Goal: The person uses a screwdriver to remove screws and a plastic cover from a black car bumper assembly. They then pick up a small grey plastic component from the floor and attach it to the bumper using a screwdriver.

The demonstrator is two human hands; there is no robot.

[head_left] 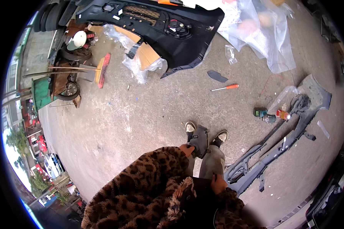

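Note:
My left hand [187,150] is closed on the edge of a dark grey moulded plastic part [200,140], held in front of my legs above my shoes. By my right thigh, my right hand [218,184] hangs with its fingers curled. Whether anything small is inside them is hidden. On the ground to the right lies a long grey plastic car trim piece [269,157], its near end close to my right hand.
A black car bumper [195,45] lies ahead, with cardboard [147,55] and plastic wrap [277,49] around it. An orange-handled screwdriver [226,87], flat dark piece [217,76], cordless drill [264,115] and small bottle [283,115] lie rightward. A broom [102,71] lies left.

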